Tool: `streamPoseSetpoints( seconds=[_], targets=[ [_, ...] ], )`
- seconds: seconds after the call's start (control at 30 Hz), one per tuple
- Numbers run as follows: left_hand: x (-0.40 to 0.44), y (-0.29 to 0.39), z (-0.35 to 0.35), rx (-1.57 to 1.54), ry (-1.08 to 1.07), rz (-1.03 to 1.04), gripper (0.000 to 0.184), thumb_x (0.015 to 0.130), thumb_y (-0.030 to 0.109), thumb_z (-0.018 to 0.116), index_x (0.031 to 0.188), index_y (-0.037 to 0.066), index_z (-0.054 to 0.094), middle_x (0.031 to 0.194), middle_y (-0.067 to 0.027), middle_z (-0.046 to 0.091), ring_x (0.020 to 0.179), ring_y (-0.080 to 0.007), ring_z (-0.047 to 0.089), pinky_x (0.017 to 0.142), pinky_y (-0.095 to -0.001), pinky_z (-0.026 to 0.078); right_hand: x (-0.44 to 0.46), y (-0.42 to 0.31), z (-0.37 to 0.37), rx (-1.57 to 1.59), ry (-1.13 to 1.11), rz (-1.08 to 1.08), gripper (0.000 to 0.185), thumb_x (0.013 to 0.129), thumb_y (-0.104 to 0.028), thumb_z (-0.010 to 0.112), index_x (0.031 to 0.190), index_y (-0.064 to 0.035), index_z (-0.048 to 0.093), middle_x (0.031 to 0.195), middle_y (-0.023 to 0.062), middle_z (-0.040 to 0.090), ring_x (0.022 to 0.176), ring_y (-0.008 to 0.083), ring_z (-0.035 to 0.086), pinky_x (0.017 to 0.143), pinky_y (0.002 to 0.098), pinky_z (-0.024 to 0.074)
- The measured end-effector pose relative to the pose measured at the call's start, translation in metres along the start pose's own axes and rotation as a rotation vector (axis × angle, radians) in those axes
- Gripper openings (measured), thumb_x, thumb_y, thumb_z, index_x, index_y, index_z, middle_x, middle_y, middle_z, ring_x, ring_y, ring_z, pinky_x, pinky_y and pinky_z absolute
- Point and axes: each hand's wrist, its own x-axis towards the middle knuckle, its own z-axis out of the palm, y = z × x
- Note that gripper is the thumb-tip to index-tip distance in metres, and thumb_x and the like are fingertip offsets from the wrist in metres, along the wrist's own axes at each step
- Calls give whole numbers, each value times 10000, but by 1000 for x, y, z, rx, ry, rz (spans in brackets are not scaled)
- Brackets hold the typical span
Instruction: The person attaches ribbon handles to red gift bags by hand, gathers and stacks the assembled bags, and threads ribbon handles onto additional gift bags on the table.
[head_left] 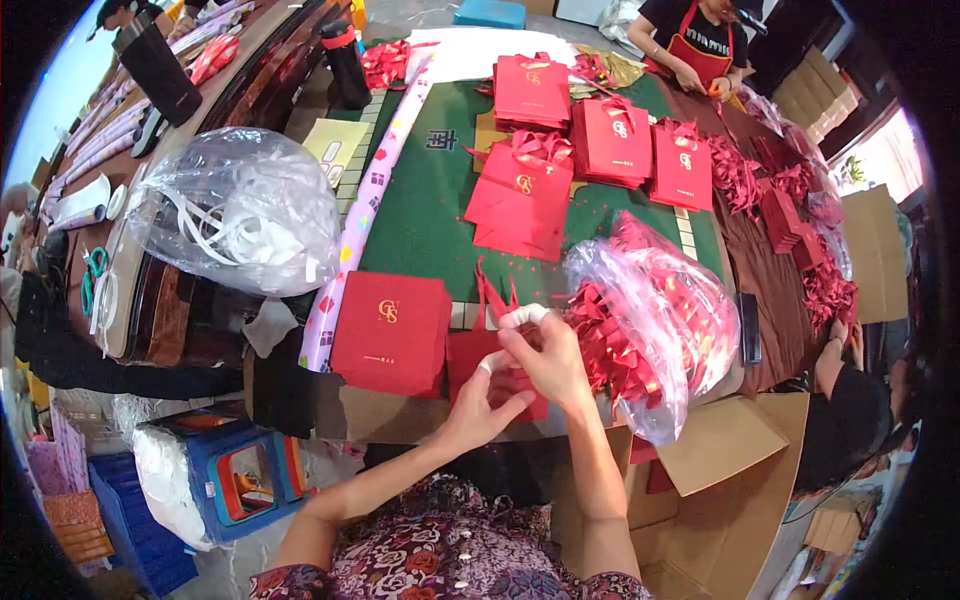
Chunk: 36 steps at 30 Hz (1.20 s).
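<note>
A small red paper bag (468,352) lies at the near table edge, its ribbon handle standing up. My left hand (480,408) is closed at its lower part, fingers curled and the thumb toward the bag. My right hand (552,365) is closed over its upper right side near the ribbon; exactly what its fingertips pinch is hidden. White wrapping covers a finger on each hand. Left of the bag lies a stack of flat red bags (388,335) with gold lettering. Close to my right hand, a clear plastic sack (690,330) spills red ribbons (605,345).
Stacks of finished red bags (532,92) with ribbons stand farther back on the green table (415,225). A plastic bag of white ribbon (250,215) sits left, beside a patterned roll (365,205). An open cardboard box (725,445) stands below right. A co-worker (695,45) works at back right.
</note>
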Motion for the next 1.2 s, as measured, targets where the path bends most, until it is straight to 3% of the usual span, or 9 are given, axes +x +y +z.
streamPoseSetpoints(
  seconds=[0.33, 0.43, 0.53, 0.73, 0.8, 1.0, 1.1, 1.13, 1.2],
  targets=[
    [23, -20, 1, -29, 35, -57, 178, 998, 88, 551, 1165, 27, 564, 1107, -27, 604, 1039, -126, 570, 914, -319, 478, 3, -9, 5, 45, 60, -25, 139, 923, -58, 669, 1040, 9, 637, 902, 41, 664, 799, 92, 645, 685, 253, 547],
    [28, -21, -20, -958, 5, -287, 117, 1004, 137, 556, 1085, 65, 600, 963, -64, 633, 913, -188, 613, 878, -335, 525, -6, -16, -6, -55, 284, -86, 143, 938, -53, 642, 1068, 4, 653, 928, 28, 683, 823, 92, 620, 737, 257, 517],
    [34, -18, -31, -1285, -46, -298, 110, 1005, 121, 544, 1080, 71, 607, 945, -54, 632, 910, -190, 612, 879, -336, 528, -26, -14, -15, -43, 338, 43, 110, 973, -89, 612, 986, 5, 668, 869, -4, 649, 802, 60, 554, 731, 215, 465],
    [29, -16, -17, -1284, 70, -292, 123, 990, 142, 567, 1078, 67, 605, 992, -43, 632, 947, -159, 604, 925, -324, 506, -35, 4, 11, 168, 300, -13, 161, 952, -50, 624, 1079, 18, 694, 955, 50, 716, 884, 117, 640, 793, 266, 509],
    [28, -22, -10, -1308, -133, -261, 171, 991, 132, 558, 1145, 72, 603, 1140, -38, 644, 1034, -161, 617, 954, -325, 497, -35, 2, 16, 265, 283, 40, 159, 946, -29, 620, 1078, 16, 696, 945, 45, 715, 869, 113, 642, 791, 261, 511],
    [-3, 15, -21, -937, -161, -515, 197, 986, 148, 582, 1159, 52, 584, 1098, -33, 631, 1000, -160, 624, 958, -349, 499, -49, -29, -14, 483, 340, -44, 155, 917, 54, 584, 1023, 26, 693, 827, 58, 674, 701, 117, 630, 656, 256, 511],
    [-15, 45, -34, 340, -243, -163, 244, 936, 82, 623, 1154, 0, 552, 1067, -87, 621, 1004, -243, 618, 921, -399, 495, -57, -42, -28, 624, 278, -80, 142, 854, 74, 668, 983, 17, 678, 761, 29, 632, 634, 97, 602, 572, 251, 497],
    [-9, 47, -38, 340, -244, -168, 244, 936, 82, 623, 1154, 0, 552, 1067, -87, 621, 1004, -243, 618, 921, -399, 495, -56, -41, -27, 626, 280, -75, 142, 854, 74, 668, 983, 17, 678, 761, 29, 632, 634, 97, 602, 572, 251, 497],
    [4, 51, -45, 1204, 87, 339, 281, 853, 54, 655, 1116, -13, 583, 1045, -117, 586, 998, -304, 565, 859, -429, 466, -55, -35, -22, 595, 204, 38, 184, 813, 83, 719, 971, 7, 663, 778, 22, 647, 645, 77, 597, 587, 226, 498]
  ],
)
